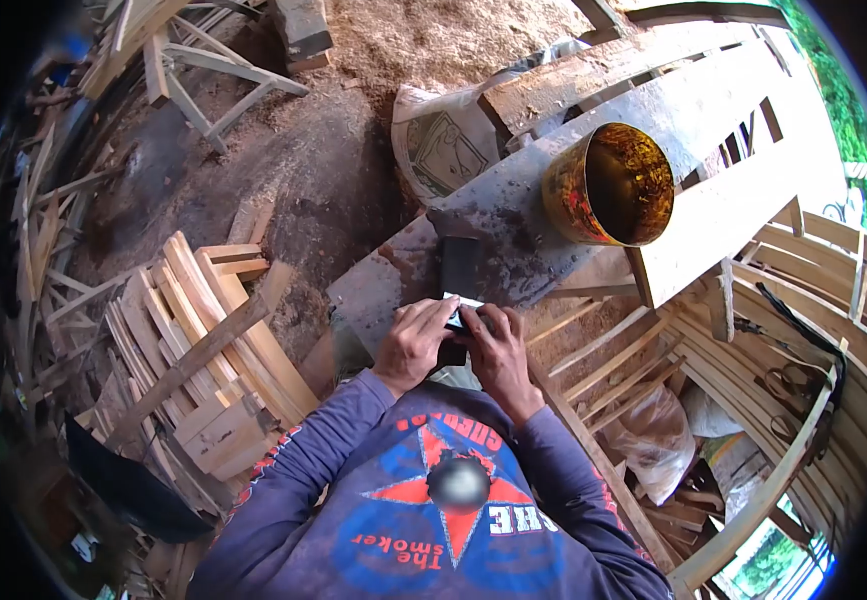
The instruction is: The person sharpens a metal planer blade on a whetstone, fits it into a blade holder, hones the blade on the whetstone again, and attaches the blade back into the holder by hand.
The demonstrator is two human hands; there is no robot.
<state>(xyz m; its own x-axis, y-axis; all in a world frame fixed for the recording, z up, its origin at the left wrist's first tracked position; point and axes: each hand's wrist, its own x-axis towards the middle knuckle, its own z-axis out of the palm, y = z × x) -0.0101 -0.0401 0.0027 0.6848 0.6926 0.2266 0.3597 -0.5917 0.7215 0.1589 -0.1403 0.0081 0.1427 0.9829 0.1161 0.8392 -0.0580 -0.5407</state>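
My left hand [411, 343] and my right hand [494, 352] are close together at the near edge of a wet, dirty board [383, 285]. Between them, the fingers of both hands close on a small flat metal piece [465, 301], its lower part hidden by the fingers. It lies across a dark rectangular block [460, 262] on the board, which reaches away from me under the hands. Farther right along the board stands an open round can [560, 190] with yellow and dark patterned sides and liquid inside.
Stacked wooden strips [203, 320] lean at the left. A white sack [423, 145] stands behind the board. Long planks [743, 200] extend to the upper right. Wooden slats and a plastic bag [653, 435] are at the lower right. Sawdust [393, 50] covers the ground beyond.
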